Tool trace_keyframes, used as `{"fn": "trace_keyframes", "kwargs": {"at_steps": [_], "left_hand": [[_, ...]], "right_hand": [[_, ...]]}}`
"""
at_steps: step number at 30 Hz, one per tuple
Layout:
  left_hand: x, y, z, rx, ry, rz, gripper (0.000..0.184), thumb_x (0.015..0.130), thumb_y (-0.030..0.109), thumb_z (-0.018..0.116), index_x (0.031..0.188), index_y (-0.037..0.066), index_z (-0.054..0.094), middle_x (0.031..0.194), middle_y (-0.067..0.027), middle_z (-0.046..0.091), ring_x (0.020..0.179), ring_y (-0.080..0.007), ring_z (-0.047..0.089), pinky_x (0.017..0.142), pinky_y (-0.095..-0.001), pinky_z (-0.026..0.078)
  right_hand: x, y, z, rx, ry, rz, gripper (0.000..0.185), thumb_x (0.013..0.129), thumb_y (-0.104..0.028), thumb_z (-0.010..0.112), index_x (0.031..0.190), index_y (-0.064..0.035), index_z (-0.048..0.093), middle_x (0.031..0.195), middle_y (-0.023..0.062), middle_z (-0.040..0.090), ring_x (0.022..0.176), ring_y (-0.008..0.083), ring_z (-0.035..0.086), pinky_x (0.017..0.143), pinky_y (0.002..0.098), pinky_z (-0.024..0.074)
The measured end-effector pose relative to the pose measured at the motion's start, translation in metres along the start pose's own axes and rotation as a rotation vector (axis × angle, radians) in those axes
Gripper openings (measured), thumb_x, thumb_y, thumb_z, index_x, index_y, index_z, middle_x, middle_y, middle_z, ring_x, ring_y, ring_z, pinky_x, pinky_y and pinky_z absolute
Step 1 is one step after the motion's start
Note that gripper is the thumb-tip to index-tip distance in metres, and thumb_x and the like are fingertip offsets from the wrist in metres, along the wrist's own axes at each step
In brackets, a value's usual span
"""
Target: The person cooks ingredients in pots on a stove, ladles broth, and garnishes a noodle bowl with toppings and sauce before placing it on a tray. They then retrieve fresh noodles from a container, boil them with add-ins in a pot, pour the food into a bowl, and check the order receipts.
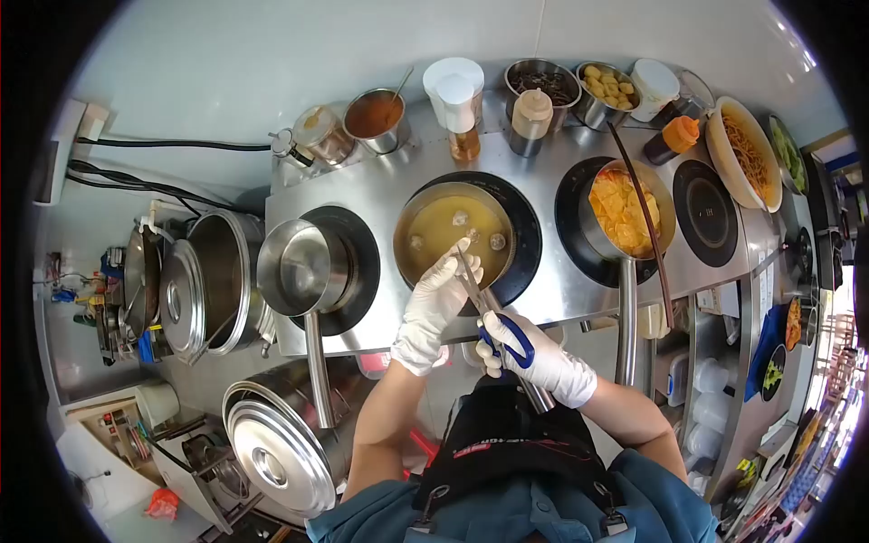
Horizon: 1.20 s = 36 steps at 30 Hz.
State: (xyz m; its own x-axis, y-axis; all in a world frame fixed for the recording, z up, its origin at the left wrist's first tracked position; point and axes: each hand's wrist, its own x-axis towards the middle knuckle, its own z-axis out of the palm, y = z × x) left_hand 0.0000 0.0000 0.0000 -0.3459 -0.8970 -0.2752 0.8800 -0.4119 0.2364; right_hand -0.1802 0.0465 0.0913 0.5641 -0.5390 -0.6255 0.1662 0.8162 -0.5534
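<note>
My right hand (536,359), in a white glove, grips scissors (473,288) by their blue handles, with the blades pointing away from me toward the pot. My left hand (438,300), also gloved, is closed with its fingertips pinched beside the scissor tips. What lies in that pinch is too small to make out. Both hands are at the near side of a steel pot (398,237) of yellowish broth (448,252). Several round, greyish balls (497,241) sit in the broth. The pot's handle (538,395) passes beneath my right hand.
An empty-looking saucepan (303,267) stands left on the stove (380,328). At right, a pan of yellow-orange pieces (623,215) has long dark chopsticks (644,213) across it. Sauce (374,113), bottles (531,116) and a noodle bowl (724,172) line the back. Large lidded pots (272,452) stand at left.
</note>
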Motion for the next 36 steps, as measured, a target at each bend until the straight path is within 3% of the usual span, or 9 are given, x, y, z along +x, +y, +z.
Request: {"fn": "trace_keyframes", "kwargs": {"at_steps": [3, 5, 9, 15, 18, 20, 27, 31, 36], "left_hand": [[-0.004, -0.005, -0.003, 0.043, 0.06, 0.008, 0.035, 0.086, 0.008, 0.065, 0.118, -0.001, 0.058, 0.105, -0.0101, 0.065, 0.103, -0.0239, 0.06, 0.101, -0.0381, 0.042], [-0.003, -0.003, -0.009, 0.113, 0.068, 0.026, 0.037, 0.089, 0.015, 0.063, 0.121, -0.001, 0.054, 0.107, -0.0117, 0.061, 0.11, -0.0254, 0.056, 0.105, -0.042, 0.039], [-0.001, 0.001, -0.011, 0.085, 0.065, 0.003, 0.034, 0.09, 0.014, 0.062, 0.119, -0.001, 0.054, 0.107, -0.012, 0.061, 0.11, -0.0257, 0.056, 0.104, -0.0426, 0.04], [0.001, 0.0, -0.001, 0.034, 0.032, -0.094, 0.029, 0.09, 0.013, 0.061, 0.115, 0.0, 0.057, 0.107, -0.0139, 0.063, 0.107, -0.0268, 0.059, 0.101, -0.0422, 0.044], [0.006, 0.007, 0.002, 0.072, 0.092, -0.083, 0.023, 0.089, 0.015, 0.064, 0.109, 0.003, 0.062, 0.104, -0.01, 0.064, 0.105, -0.0242, 0.059, 0.097, -0.0396, 0.045], [0.006, 0.011, 0.001, 0.036, 0.11, -0.124, 0.022, 0.089, 0.015, 0.064, 0.108, 0.003, 0.061, 0.104, -0.0091, 0.063, 0.105, -0.0241, 0.059, 0.097, -0.0393, 0.044], [0.015, 0.02, -0.014, 0.028, 0.198, -0.153, 0.028, 0.09, 0.017, 0.062, 0.112, 0.0, 0.058, 0.102, -0.0112, 0.063, 0.106, -0.0258, 0.059, 0.1, -0.0404, 0.043], [0.023, 0.038, -0.009, 0.27, 0.252, -0.209, 0.028, 0.09, 0.017, 0.062, 0.111, -0.001, 0.057, 0.102, -0.0108, 0.062, 0.106, -0.0264, 0.059, 0.099, -0.0415, 0.045], [0.031, 0.056, 0.001, 0.733, 0.523, -0.146, 0.03, 0.088, 0.007, 0.061, 0.113, -0.007, 0.055, 0.105, -0.0141, 0.062, 0.099, -0.0271, 0.063, 0.093, -0.0434, 0.049]], "right_hand": [[-0.01, -0.002, -0.001, 0.043, -0.016, 0.041, 0.049, 0.087, -0.056, 0.058, 0.089, -0.0074, 0.047, 0.065, -0.0001, 0.051, 0.051, 0.0117, 0.05, 0.049, 0.0258, 0.0424], [-0.011, -0.006, -0.002, -0.005, -0.02, 0.024, 0.049, 0.088, -0.055, 0.057, 0.087, -0.0071, 0.048, 0.065, -0.0002, 0.051, 0.052, 0.0112, 0.049, 0.049, 0.025, 0.0417], [-0.009, -0.008, -0.003, -0.011, -0.034, 0.013, 0.049, 0.088, -0.055, 0.056, 0.086, -0.0066, 0.048, 0.065, 0.0001, 0.051, 0.052, 0.0108, 0.049, 0.049, 0.0244, 0.0414], [0.007, -0.012, 0.004, 0.061, -0.003, -0.016, 0.057, 0.09, -0.063, 0.045, 0.085, -0.0064, 0.049, 0.066, 0.0027, 0.051, 0.054, 0.0144, 0.049, 0.054, 0.0276, 0.0421], [0.015, -0.017, 0.001, 0.115, -0.035, 0.026, 0.055, 0.089, -0.062, 0.048, 0.084, -0.0072, 0.048, 0.066, 0.0027, 0.051, 0.053, 0.0141, 0.048, 0.053, 0.0279, 0.0417], [0.016, -0.017, 0.0, 0.093, -0.077, 0.053, 0.052, 0.09, -0.06, 0.048, 0.098, -0.0084, 0.048, 0.072, 0.0032, 0.049, 0.059, 0.0147, 0.047, 0.054, 0.0264, 0.0393], [0.027, -0.013, -0.006, 0.095, 0.003, 0.094, 0.047, 0.09, -0.056, 0.053, 0.093, -0.0089, 0.049, 0.066, -0.0008, 0.047, 0.051, 0.0084, 0.042, 0.045, 0.0237, 0.034], [0.029, -0.014, -0.006, -0.005, -0.004, 0.05, 0.042, 0.091, -0.052, 0.055, 0.091, -0.0103, 0.05, 0.066, -0.0039, 0.046, 0.05, 0.0041, 0.039, 0.045, 0.0193, 0.0308], [0.011, -0.018, -0.001, 0.213, -0.05, 0.138, 0.042, 0.091, -0.053, 0.053, 0.09, -0.011, 0.05, 0.068, -0.0019, 0.047, 0.052, 0.0067, 0.04, 0.049, 0.0208, 0.0324]]}}
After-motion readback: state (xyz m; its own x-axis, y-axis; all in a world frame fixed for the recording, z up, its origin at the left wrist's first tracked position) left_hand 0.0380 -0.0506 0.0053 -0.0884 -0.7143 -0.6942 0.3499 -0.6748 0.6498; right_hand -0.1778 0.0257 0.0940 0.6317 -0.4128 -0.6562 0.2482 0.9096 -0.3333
